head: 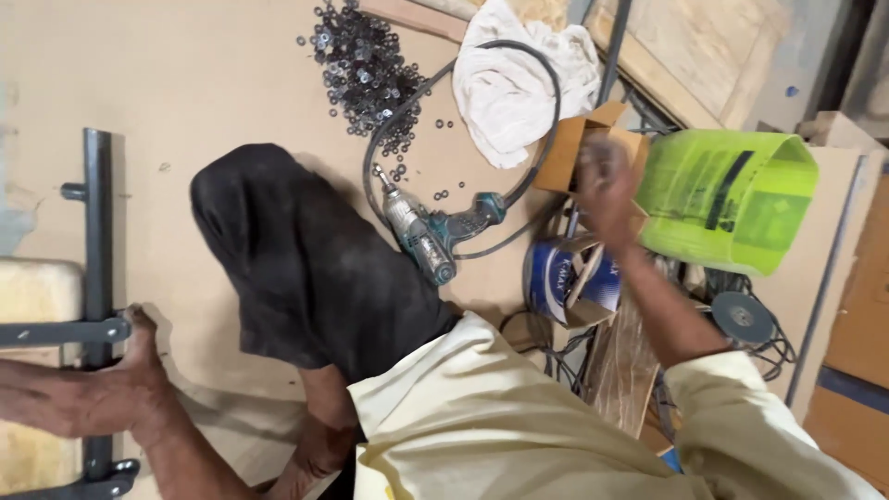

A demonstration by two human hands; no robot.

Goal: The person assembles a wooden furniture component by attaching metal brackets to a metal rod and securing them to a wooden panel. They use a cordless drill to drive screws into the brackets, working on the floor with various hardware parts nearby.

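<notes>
My left hand (93, 400) lies at the lower left, wrapped over the upright bar of a grey metal frame (96, 204), with the thumb against a cross bar. My right hand (607, 185) reaches to the upper right into a small open cardboard box (567, 148). That hand is blurred, so whether its fingers hold anything is not clear. A teal and grey corded drill (428, 233) lies on the wooden board (204, 83) between my black-trousered knee (306, 259) and the box.
A heap of several small dark metal washers (363, 67) lies at the top, beside a white cloth (519, 83). A bright green plastic container (732, 199) lies right of the box. Below it are a blue can (556, 278), a grinder disc (741, 317), cables and wood offcuts.
</notes>
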